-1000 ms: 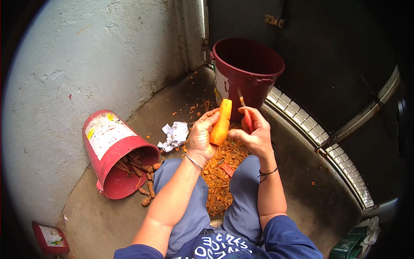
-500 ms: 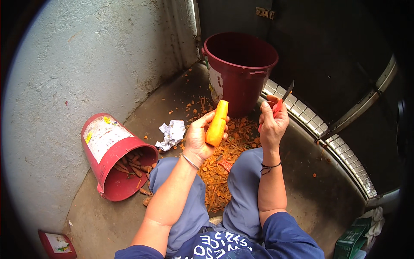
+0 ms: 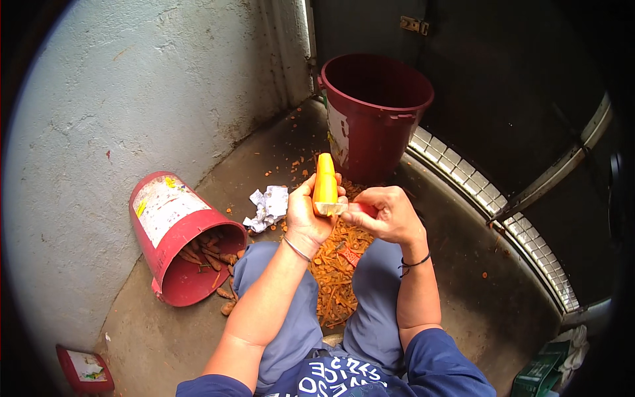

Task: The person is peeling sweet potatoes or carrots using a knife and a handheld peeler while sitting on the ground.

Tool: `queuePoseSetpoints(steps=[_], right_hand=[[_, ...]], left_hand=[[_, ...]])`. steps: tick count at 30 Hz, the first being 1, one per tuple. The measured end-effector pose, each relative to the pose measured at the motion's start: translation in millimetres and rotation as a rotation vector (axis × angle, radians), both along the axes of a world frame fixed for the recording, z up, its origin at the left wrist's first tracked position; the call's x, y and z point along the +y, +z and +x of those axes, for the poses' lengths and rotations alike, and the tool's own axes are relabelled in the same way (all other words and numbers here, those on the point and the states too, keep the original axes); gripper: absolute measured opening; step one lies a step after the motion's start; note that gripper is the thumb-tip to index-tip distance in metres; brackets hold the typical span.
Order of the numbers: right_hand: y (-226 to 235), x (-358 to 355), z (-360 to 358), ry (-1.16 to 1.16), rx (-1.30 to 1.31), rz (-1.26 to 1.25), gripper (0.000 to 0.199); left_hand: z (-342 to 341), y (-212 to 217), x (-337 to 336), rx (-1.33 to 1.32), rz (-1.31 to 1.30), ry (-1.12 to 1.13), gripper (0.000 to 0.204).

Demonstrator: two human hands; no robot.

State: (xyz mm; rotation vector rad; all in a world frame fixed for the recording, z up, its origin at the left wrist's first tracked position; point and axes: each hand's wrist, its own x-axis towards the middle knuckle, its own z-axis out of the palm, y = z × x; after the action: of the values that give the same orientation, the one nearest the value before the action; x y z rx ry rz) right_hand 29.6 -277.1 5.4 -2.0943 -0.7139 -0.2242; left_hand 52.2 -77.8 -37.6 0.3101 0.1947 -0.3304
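My left hand (image 3: 306, 217) is closed around a peeled orange carrot (image 3: 325, 178), its narrow end pointing up and away from me. In my right hand (image 3: 395, 215) is a small knife (image 3: 331, 208) with a red handle, mostly hidden by the fingers. Its blade lies across the wide near end of the carrot and appears to touch it. Below both hands, orange peelings (image 3: 340, 271) are heaped on the floor between my knees, and a red piece like a peeler handle lies among them.
A tall dark red bin (image 3: 374, 132) stands upright ahead. To the left, a red bucket (image 3: 182, 241) lies on its side with unpeeled carrots (image 3: 211, 251) in and before its mouth. Crumpled paper (image 3: 267, 207) lies beside it. A green crate (image 3: 542, 370) is at the lower right.
My right hand has come left and down, bringing the knife from upright and apart to the carrot's near end. The carrot has moved slightly left and stands more upright.
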Motion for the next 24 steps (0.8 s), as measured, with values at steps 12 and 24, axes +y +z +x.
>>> queuePoseSetpoints(steps=[12,24], right_hand=[[13.5,17.1,-7.5,-0.065,-0.241,-0.178,0.042],[9.1,8.6,-6.0,-0.085,-0.211,-0.111,0.046]], left_hand=[[-4.4,11.3,10.0,-0.181,0.18,0.047,0.031],[-3.5,8.9,2.3,-0.173,0.183,0.046,0.031]])
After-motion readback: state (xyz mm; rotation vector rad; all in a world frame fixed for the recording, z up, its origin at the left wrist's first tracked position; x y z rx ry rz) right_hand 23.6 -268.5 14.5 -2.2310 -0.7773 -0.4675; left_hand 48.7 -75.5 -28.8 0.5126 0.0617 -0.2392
